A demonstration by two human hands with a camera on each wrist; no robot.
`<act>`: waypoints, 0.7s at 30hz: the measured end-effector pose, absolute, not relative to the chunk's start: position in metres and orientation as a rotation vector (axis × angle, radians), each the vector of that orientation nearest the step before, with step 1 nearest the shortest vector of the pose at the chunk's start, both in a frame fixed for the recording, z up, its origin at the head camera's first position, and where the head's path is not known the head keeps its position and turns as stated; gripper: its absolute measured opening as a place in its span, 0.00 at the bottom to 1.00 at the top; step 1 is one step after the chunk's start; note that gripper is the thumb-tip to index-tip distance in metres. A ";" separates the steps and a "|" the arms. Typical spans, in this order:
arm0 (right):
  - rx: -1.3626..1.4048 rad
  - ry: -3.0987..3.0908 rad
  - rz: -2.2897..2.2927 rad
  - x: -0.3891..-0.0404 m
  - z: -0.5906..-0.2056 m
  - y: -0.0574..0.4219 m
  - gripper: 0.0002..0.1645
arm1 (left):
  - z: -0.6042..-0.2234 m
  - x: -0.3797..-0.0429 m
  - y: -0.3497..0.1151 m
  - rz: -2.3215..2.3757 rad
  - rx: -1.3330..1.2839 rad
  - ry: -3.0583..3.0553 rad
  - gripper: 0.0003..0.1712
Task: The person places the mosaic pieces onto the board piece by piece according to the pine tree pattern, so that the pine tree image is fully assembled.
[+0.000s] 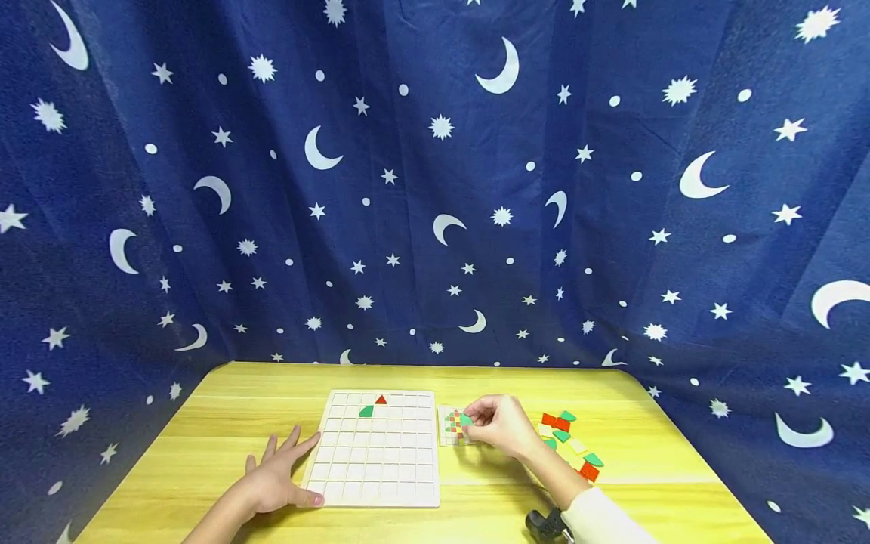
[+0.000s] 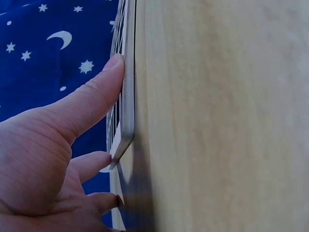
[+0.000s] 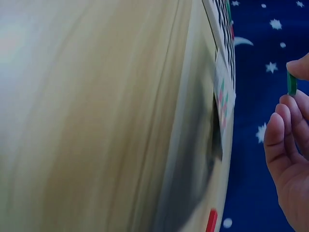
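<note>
A white grid board [image 1: 381, 476] lies on the table, with a red triangle [image 1: 381, 400] and a green rounded tile [image 1: 366, 412] in its upper cells. At the board's left edge rests my left hand [image 1: 275, 476], fingers spread; its thumb touches the rim in the left wrist view. My right hand [image 1: 506, 427] pinches a green tile [image 3: 291, 83] between thumb and fingers, raised off the table. Beneath it lies a small pattern card [image 1: 451, 432] with a printed red, green and yellow design, partly covered by the hand.
Loose tiles in red [image 1: 588, 471], green [image 1: 593, 459] and pale yellow [image 1: 577, 446] are scattered right of the card. A black object [image 1: 544, 525] sits by the right sleeve at the table's front. A blue curtain [image 1: 435, 189] with moons and stars hangs behind the table.
</note>
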State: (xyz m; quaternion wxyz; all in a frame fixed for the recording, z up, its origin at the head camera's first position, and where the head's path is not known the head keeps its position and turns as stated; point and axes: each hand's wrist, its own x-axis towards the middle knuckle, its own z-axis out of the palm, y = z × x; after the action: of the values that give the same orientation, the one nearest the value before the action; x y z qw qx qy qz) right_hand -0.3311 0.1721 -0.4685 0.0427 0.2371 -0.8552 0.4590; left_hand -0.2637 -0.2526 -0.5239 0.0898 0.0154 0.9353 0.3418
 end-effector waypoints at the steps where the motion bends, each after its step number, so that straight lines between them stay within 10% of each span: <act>1: 0.739 -2.614 1.406 -0.332 -0.468 0.167 0.12 | -0.524 -0.264 -0.253 1.019 0.046 2.780 0.75; 21: 0.916 -2.650 1.314 -0.356 -0.461 0.086 0.08 | -0.499 -0.250 -0.240 1.021 0.036 2.781 0.71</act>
State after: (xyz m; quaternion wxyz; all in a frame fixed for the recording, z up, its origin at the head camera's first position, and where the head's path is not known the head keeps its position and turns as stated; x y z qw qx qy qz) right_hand -0.3556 0.0862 -0.4611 0.0224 0.2956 -0.8557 0.4242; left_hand -0.2496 -0.2405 -0.4988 0.0892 0.0120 0.9349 0.3432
